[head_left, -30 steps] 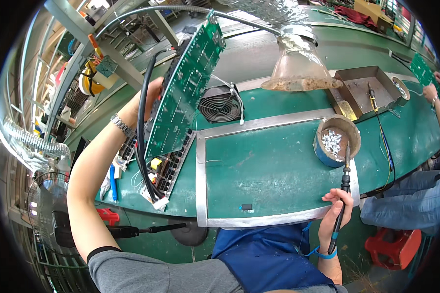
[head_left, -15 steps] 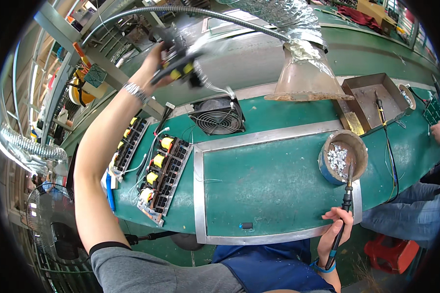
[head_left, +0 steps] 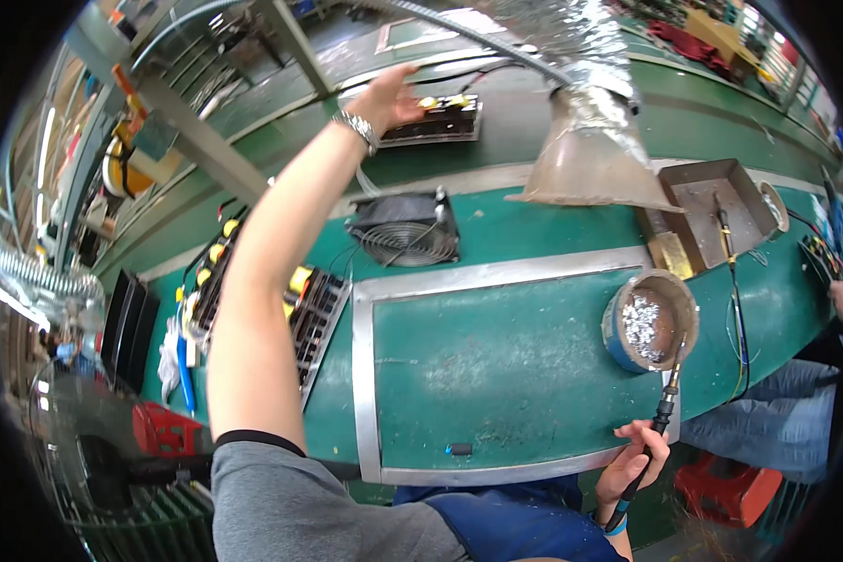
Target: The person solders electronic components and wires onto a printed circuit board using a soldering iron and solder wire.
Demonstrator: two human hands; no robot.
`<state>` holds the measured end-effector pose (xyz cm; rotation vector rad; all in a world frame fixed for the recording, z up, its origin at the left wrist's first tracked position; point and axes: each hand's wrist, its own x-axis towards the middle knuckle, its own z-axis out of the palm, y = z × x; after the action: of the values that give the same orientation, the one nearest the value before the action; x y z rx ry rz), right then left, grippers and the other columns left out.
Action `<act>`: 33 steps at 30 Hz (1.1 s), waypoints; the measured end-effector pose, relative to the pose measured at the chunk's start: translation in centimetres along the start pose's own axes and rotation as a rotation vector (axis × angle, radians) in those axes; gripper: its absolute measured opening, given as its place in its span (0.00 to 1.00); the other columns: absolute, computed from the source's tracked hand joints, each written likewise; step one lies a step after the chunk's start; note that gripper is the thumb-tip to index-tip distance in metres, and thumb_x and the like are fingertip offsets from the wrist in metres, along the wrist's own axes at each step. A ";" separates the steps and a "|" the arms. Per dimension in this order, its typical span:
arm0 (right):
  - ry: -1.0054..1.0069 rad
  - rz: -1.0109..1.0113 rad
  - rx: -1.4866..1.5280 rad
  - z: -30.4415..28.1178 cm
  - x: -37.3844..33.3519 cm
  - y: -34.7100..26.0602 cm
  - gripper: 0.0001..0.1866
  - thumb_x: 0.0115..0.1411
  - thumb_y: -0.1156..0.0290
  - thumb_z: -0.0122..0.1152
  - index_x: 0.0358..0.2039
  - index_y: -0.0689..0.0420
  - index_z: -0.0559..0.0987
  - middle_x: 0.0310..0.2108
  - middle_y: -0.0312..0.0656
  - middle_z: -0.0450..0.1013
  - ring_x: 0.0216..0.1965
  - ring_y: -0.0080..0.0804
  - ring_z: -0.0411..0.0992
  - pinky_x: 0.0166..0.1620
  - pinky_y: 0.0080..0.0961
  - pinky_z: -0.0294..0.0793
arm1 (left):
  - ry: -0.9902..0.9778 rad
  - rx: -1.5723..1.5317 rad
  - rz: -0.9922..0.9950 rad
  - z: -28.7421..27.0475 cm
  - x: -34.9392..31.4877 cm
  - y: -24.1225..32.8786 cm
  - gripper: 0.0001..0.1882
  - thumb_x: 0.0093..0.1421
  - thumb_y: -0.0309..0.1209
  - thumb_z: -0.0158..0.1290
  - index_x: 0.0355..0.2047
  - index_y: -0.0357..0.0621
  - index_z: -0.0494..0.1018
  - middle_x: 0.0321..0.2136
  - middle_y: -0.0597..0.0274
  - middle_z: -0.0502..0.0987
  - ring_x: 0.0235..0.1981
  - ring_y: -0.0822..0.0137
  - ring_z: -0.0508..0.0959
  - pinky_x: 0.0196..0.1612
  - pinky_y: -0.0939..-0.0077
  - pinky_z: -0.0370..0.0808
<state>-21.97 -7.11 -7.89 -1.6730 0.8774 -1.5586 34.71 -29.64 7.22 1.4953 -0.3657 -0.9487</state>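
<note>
My left arm reaches far across the bench, and my left hand (head_left: 389, 101) is open beside a circuit board (head_left: 445, 124) with yellow parts. That board lies on the dark strip beyond the bench's far edge; whether my fingertips touch it I cannot tell. Low at the right, my right hand (head_left: 635, 459) is closed around the handle of a soldering iron (head_left: 665, 405). The iron's tip points up into a round tin (head_left: 614, 339) holding silvery scraps. A small black cylindrical part (head_left: 459, 450) lies on the green bench top near its front edge.
Behind my left arm lie more circuit boards (head_left: 320, 323) with yellow parts. A black fan (head_left: 403, 228) stands mid-bench, a fume hood (head_left: 585, 164) hangs above, and a metal tray (head_left: 721, 178) sits back right. A co-worker's hand (head_left: 838, 298) shows at the right edge.
My left hand has moved right and forward; the board it was carrying now rests on the far strip, and the fingers have opened. My right hand keeps the soldering iron at the tin.
</note>
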 end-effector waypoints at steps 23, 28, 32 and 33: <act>0.007 -0.043 0.058 -0.5 0.3 1.8 0.25 0.74 0.56 0.40 0.52 0.68 0.70 0.48 0.53 0.72 0.42 0.37 0.74 0.45 0.34 0.76 | 0.117 1.781 0.700 -26.4 -43.1 -15.7 0.28 0.57 0.43 0.64 0.54 0.45 0.73 0.53 0.51 0.71 0.58 0.48 0.70 0.62 0.56 0.65; 0.019 -0.070 0.014 -0.2 0.3 1.7 0.23 0.74 0.58 0.41 0.52 0.67 0.71 0.46 0.52 0.73 0.41 0.36 0.75 0.45 0.32 0.78 | 0.020 1.745 0.649 -27.7 -42.2 -15.9 0.33 0.55 0.53 0.61 0.55 0.46 0.72 0.51 0.49 0.74 0.60 0.45 0.68 0.63 0.51 0.63; 0.020 -0.036 -0.009 0.0 0.4 1.4 0.20 0.73 0.63 0.41 0.52 0.67 0.73 0.44 0.51 0.74 0.41 0.35 0.75 0.45 0.33 0.78 | -0.031 1.689 0.723 -28.1 -41.8 -15.9 0.29 0.54 0.49 0.62 0.51 0.46 0.73 0.41 0.49 0.75 0.51 0.48 0.71 0.58 0.56 0.68; 0.006 -0.053 -0.007 0.1 0.4 1.3 0.20 0.73 0.63 0.41 0.51 0.67 0.73 0.43 0.50 0.74 0.40 0.35 0.75 0.45 0.32 0.79 | -0.036 1.667 0.755 -27.9 -41.6 -15.7 0.28 0.53 0.49 0.61 0.49 0.46 0.74 0.38 0.50 0.76 0.47 0.50 0.73 0.56 0.58 0.69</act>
<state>-21.90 -8.15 -8.76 -1.7106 0.8486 -1.5984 25.06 21.87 3.73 2.4022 -1.8890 0.1699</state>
